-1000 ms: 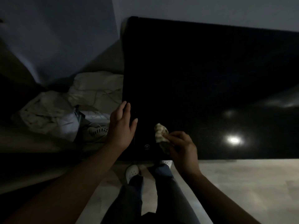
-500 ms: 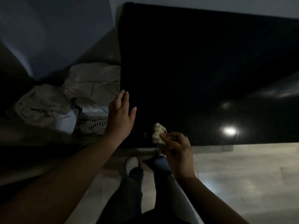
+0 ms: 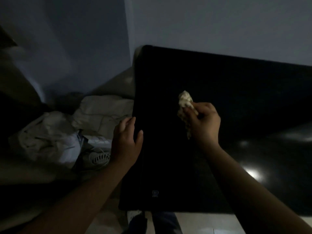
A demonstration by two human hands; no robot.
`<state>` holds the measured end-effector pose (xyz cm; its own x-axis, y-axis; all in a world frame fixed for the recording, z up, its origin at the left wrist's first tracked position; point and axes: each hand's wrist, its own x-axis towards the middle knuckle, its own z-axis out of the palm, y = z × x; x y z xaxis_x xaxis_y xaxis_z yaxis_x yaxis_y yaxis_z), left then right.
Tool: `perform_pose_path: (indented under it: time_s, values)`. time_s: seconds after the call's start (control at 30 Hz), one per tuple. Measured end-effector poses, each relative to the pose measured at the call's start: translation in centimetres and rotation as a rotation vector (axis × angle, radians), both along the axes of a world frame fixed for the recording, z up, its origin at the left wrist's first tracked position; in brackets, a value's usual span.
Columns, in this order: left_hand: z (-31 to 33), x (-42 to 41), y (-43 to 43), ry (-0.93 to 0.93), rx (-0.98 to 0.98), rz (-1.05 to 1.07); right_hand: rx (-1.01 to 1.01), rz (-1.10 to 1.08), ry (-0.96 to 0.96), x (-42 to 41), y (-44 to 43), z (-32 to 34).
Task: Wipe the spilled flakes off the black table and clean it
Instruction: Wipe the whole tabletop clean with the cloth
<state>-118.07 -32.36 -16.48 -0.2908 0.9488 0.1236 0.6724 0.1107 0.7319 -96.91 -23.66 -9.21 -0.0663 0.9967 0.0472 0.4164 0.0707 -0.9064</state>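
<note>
Lighting: dim; fine detail on the dark surface is lost.
Worktop [image 3: 236, 98]: black and glossy, with a lamp glare [image 3: 252, 173] at near right and a small pale mark [image 3: 155, 193] by the near edge.
Flakes: none can be made out on the surface, so their location is not established.
Cloth [image 3: 184, 100]: a pale, speckled wad at left-centre of the worktop. Its long axis runs far to near, with the bunched head pointing far and a thin tail hanging towards the near side. Contact with the surface cannot be told.
Right hand [image 3: 205, 122]: fingers [image 3: 190, 109] and thumb are curled and pinch the cloth at mid-length; the wad juts out to the far left of the knuckles.
Left hand [image 3: 125, 142]: at the worktop's left edge, fingers [image 3: 128, 121] hooked over the rim and thumb lying on top. It holds no cloth.
Key relation: the right hand alone carries the wiper, and most of the bare surface lies to its right and far side.
Judgement: the next stroke likely sweeps that way while the left hand braces.
Off the worktop: pale crumpled bundles [image 3: 67, 132] lie on the floor to the left.
</note>
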Motion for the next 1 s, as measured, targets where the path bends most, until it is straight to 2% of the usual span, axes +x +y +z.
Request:
perform_pose_path:
  time_s: [0.17,0.3,0.6,0.67,0.77,0.87,1.0]
  values:
    - [0.2,-2.3,7.7,0.026,-0.018,0.043,0.0,-0.038,-0.096,-2.8,9.9,-0.5]
    - [-0.4,-3.1,12.4,0.054,-0.074,0.054,0.129,-0.064,-0.157,-5.3,16.4,-1.7]
    - [-2.6,-2.5,14.0,-0.114,-0.059,0.111,0.171,0.013,-0.241,-8.9,29.5,-6.1]
    - [-2.8,-2.3,14.0,-0.08,-0.031,0.128,0.153,0.037,-0.275,-9.8,31.2,-7.0]
    - [-3.2,-2.3,14.2,-0.071,0.019,0.114,0.261,0.049,-0.417,-10.9,31.4,-8.3]
    - [-3.2,-2.2,14.2,-0.067,0.022,0.121,0.334,0.05,-0.456,-12.0,30.8,-8.7]
    - [-2.7,-1.9,14.1,-0.063,-0.014,0.147,0.427,0.255,-0.437,-12.3,28.0,-8.3]
